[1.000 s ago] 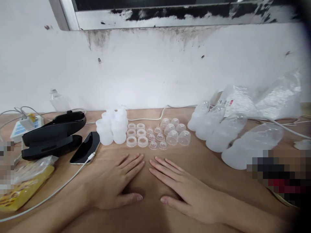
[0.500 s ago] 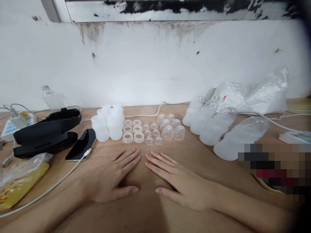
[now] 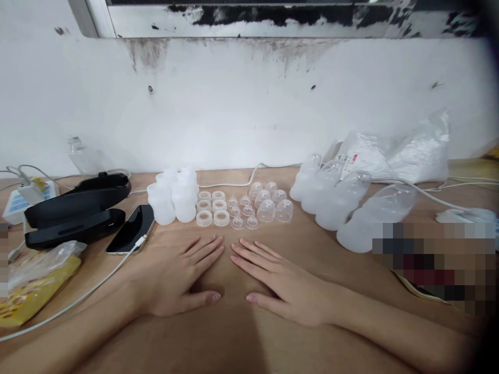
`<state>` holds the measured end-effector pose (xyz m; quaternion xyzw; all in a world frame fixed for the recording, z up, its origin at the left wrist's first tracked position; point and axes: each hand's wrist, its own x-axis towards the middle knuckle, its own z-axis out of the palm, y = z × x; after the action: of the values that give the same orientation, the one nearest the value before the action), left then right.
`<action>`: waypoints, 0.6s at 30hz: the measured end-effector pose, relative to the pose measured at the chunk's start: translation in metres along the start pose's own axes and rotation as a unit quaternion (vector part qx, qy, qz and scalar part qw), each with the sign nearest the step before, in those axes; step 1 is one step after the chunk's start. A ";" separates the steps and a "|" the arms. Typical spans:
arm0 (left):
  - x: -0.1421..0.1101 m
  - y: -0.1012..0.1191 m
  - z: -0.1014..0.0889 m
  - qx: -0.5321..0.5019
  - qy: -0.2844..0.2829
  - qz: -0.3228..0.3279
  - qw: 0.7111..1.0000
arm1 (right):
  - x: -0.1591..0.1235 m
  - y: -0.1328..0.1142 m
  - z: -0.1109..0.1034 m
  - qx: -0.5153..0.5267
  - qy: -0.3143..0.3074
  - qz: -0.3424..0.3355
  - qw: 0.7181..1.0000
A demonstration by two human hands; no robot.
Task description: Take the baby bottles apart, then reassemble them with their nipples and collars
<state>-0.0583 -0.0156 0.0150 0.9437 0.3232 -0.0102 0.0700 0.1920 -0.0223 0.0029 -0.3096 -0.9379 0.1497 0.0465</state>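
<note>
Head camera: left hand and right hand lie flat, fingers slightly spread, gripping nothing, below the translucent rings mid-frame, which I'd guess are light, stiff and slick, best pinched by their outer rims

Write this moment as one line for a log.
left hand: palm down on table | right hand: palm down on table | ahead: bottles, rings, teats, domes in rows

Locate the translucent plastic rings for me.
In the head view, the rings lie left of centre on the table, between the white bottles and the clear teats, just beyond the left hand.
</note>
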 end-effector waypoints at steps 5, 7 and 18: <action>0.000 0.000 -0.001 0.002 -0.012 -0.009 1.000 | 0.001 0.000 -0.001 0.007 0.002 -0.001 1.000; 0.000 0.001 -0.002 0.005 -0.014 -0.013 1.000 | 0.001 0.000 -0.001 0.011 0.002 -0.001 1.000; 0.013 -0.004 -0.006 0.073 0.064 -0.037 0.995 | 0.016 0.016 -0.005 0.125 0.240 0.195 0.943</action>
<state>-0.0505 -0.0033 0.0193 0.9323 0.3602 0.0241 -0.0200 0.1889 0.0012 0.0024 -0.5044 -0.7941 0.1935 0.2784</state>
